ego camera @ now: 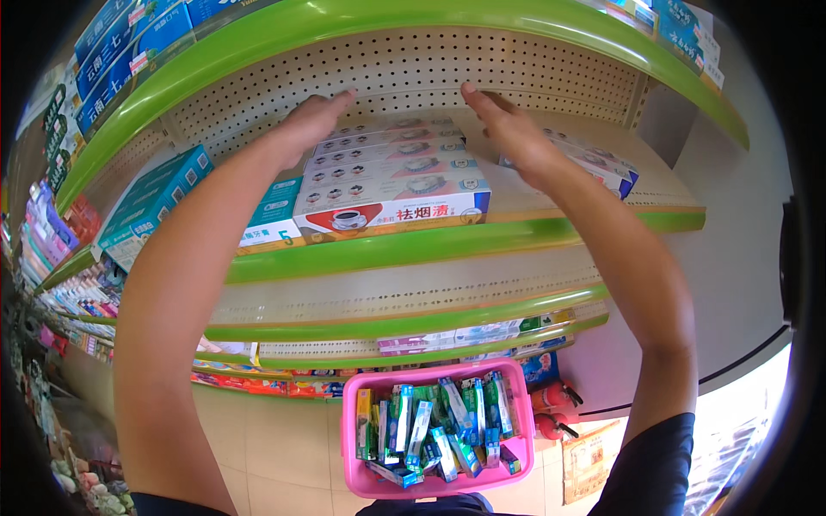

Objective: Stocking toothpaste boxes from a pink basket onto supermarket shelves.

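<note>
A row of white toothpaste boxes (393,168) lies flat on the green-edged shelf, a coffee cup printed on the front one. My left hand (316,119) is at the back left corner of this row, thumb stretched out to the right. On the other side, my right hand (513,129) hovers around the gap right of the row, thumb raised and its other fingers partly hidden. Neither hand shows anything held. Beneath my right wrist lie more white boxes (590,158). A teal toothpaste box (276,203) adjoins the row's left side, partly behind my left forearm.
A pink plastic basket (437,493) full of toothpaste boxes stands below, near my body. Red fire extinguishers (552,426) are right of it. The upper shelf's green edge (387,19) overhangs my hands. More teal boxes (161,193) lie left; a perforated back panel (413,64) closes the shelf.
</note>
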The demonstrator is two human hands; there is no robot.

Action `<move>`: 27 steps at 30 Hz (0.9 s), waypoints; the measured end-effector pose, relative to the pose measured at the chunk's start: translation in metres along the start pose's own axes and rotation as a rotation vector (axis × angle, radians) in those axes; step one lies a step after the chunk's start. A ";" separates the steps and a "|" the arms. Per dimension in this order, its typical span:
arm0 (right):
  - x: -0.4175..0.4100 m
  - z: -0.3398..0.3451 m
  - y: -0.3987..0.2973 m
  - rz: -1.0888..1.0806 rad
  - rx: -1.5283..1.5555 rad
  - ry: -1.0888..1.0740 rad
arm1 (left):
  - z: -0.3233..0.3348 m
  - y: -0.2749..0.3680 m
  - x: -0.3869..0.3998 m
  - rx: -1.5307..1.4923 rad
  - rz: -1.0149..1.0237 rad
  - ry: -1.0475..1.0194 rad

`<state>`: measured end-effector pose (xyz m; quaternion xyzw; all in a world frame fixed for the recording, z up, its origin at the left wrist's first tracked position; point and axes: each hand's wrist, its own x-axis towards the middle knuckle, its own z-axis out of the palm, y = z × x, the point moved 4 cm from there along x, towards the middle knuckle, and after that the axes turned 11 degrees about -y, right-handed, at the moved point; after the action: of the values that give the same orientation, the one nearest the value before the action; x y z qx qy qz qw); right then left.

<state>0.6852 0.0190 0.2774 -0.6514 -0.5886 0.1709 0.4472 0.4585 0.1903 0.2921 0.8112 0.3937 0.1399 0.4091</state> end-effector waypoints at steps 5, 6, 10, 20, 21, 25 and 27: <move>0.001 0.035 0.006 0.224 0.737 -0.176 | 0.019 0.006 -0.005 -0.441 -0.091 -0.011; -0.001 0.036 0.003 0.226 0.734 -0.176 | 0.022 0.008 -0.005 -0.448 -0.105 -0.045; -0.005 0.046 -0.004 0.217 0.815 -0.296 | 0.022 0.009 -0.007 -0.463 -0.146 0.003; -0.014 0.047 -0.012 0.200 0.768 -0.362 | 0.019 0.007 -0.011 -0.672 -0.134 0.003; -0.011 0.046 -0.011 0.196 0.769 -0.370 | 0.016 0.005 -0.014 -0.598 -0.152 0.035; -0.004 0.046 -0.009 0.252 0.748 -0.327 | 0.021 -0.001 -0.008 -0.626 -0.102 -0.123; -0.004 0.050 -0.012 0.245 0.713 -0.364 | 0.027 -0.001 -0.006 -0.484 -0.100 -0.164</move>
<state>0.6397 0.0333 0.2586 -0.4801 -0.4800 0.5284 0.5097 0.4691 0.1712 0.2749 0.6777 0.3540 0.1433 0.6284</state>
